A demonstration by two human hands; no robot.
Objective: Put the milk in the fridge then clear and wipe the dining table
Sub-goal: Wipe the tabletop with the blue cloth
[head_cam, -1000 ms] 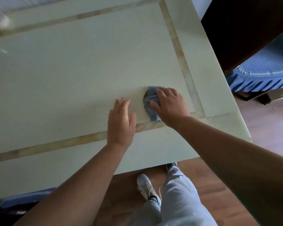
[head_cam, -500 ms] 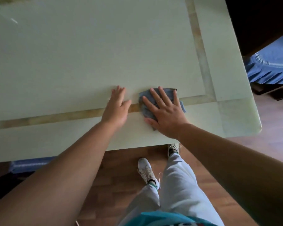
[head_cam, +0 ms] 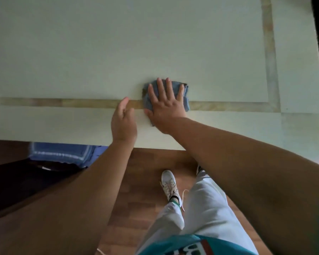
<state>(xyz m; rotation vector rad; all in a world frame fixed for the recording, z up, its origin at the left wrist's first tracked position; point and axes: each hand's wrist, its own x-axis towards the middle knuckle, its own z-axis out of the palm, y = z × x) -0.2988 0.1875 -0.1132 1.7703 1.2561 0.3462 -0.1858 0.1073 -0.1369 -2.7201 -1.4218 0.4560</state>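
Pale table (head_cam: 99,52), cloth (head_cam: 184,89) under right hand (head_cam: 166,105)

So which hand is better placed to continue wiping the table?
Right. The right hand already presses flat on the cloth on the table; the left hand is beside it, holding nothing.

Pale cream-green tabletop (head_cam: 99,52), glossy, w/ a tan marbled inlay strip (head_cam: 63,103) running parallel to the near edge & another (head_cam: 269,52) along the right side; the two meet at the near-right corner. A folded blue cloth (head_cam: 185,94) lies flat on the tabletop, straddling the near strip, pressed under the right hand (head_cam: 166,105), fingers spread. Left hand (head_cam: 122,124) rests just beside it near the edge. Wood-plank floor (head_cam: 145,181) below.
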